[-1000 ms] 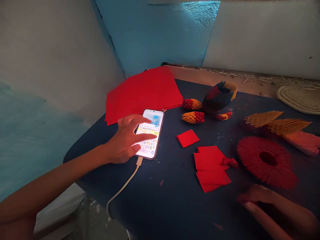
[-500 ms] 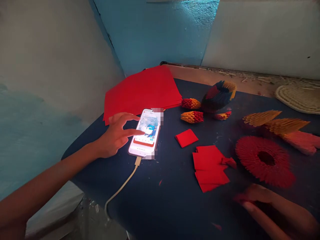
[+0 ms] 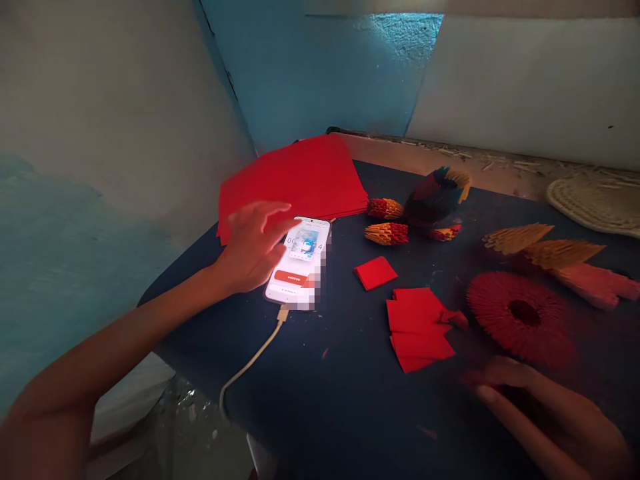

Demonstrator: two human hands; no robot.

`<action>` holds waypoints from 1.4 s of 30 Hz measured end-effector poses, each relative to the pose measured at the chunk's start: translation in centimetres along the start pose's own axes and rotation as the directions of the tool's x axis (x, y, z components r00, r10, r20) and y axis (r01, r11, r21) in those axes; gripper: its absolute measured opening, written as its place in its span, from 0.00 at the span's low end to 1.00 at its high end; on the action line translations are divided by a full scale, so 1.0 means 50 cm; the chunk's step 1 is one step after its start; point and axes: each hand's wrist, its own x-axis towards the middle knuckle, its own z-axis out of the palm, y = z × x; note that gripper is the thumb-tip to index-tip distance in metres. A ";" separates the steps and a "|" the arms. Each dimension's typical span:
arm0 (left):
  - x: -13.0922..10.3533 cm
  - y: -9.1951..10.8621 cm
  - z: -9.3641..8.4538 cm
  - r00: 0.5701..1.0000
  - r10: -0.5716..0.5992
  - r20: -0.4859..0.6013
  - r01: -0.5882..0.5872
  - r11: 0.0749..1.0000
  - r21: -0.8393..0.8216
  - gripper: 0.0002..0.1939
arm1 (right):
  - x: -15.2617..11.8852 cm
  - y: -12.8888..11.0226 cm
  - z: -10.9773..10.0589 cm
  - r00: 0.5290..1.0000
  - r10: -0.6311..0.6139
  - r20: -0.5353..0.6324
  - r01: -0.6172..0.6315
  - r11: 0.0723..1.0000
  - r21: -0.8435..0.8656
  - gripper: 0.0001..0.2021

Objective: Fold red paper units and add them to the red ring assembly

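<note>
Dark blue covers the surface (image 3: 350,400), which sits in a corner of pale and blue walls. At the left, the left hand (image 3: 253,247) reaches in over a lit phone (image 3: 299,265) — its grip spread apart, fingers (image 3: 273,208) fanned above the screen's left edge, clamped on nothing; whether a fingertip touches the glass I cannot tell. The phone lies flat, near the surface's left side, just in front of a stack of red sheets (image 3: 295,179) at the far left corner. A pale cable (image 3: 250,363) runs from its near end and drops off the surface's edge.

To the right of the phone lies a small folded red square (image 3: 375,272), then a pile of red pieces (image 3: 417,327). Beyond them stand small orange-and-red paper bundles (image 3: 387,233) and a dark multicoloured paper body (image 3: 435,193). Further right — a red paper ring (image 3: 520,317) with a hole in the middle, and orange and pink paper wings (image 3: 550,250) behind it. A woven mat (image 3: 595,203) lies at the far right.

At the near right, the right hand (image 3: 540,413) rests on the surface, blurred; its grip looks loose, holding nothing visible.
</note>
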 end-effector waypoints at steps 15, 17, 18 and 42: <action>0.060 0.340 0.001 0.893 0.387 0.230 -0.034 0.567 -0.823 0.11 | 0.021 -0.105 -0.013 0.997 -0.035 -0.073 0.040 0.998 0.057 0.08; 0.071 0.347 0.017 0.926 0.296 0.236 0.085 0.446 -0.891 0.09 | 0.022 -0.103 -0.015 0.991 0.039 -0.131 -0.009 0.976 0.217 0.09; 0.076 0.347 0.025 0.936 0.240 0.257 0.153 0.382 -0.912 0.09 | 0.025 -0.101 -0.015 0.987 0.077 -0.143 -0.029 0.949 0.313 0.09; 0.051 0.349 0.054 0.842 0.163 0.514 0.460 0.280 -0.843 0.06 | 0.027 -0.087 0.021 0.974 0.216 0.064 -0.179 0.569 0.803 0.07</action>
